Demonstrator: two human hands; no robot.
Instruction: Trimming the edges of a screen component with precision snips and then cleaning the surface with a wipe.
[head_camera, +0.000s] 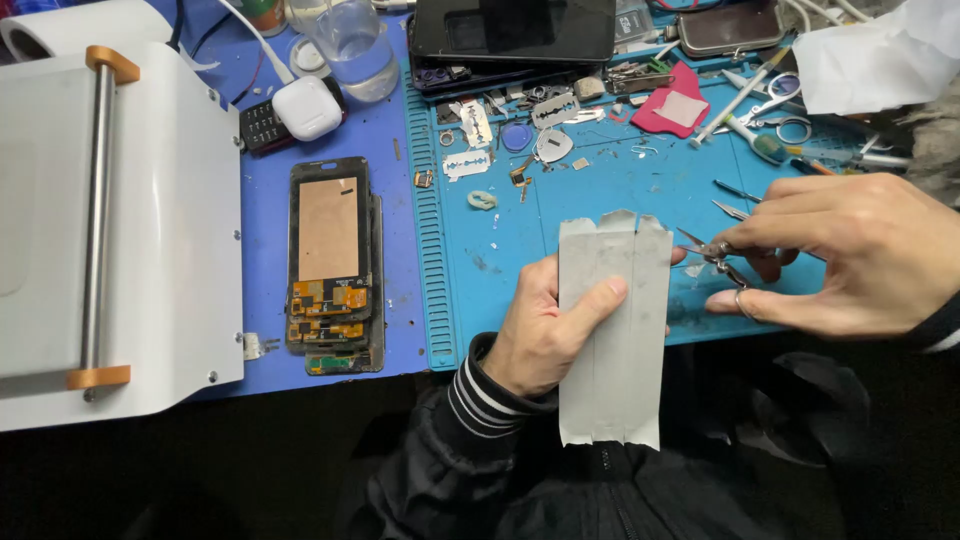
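The left hand (535, 335) grips a grey sheet (615, 330) upright over the near edge of the blue mat (520, 250). The right hand (850, 255) pinches small scissors (715, 255) just beside the sheet's right edge. One slit runs down from the sheet's top; the rest looks uncut.

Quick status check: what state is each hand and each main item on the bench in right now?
left hand: gripping the grey sheet
grey sheet: held upright, slit down from its top edge
right hand: holding small scissors
small scissors: blades at the sheet's right edge
stacked phone screens: lying flat, backs and flex cables exposed
clear glass: upright
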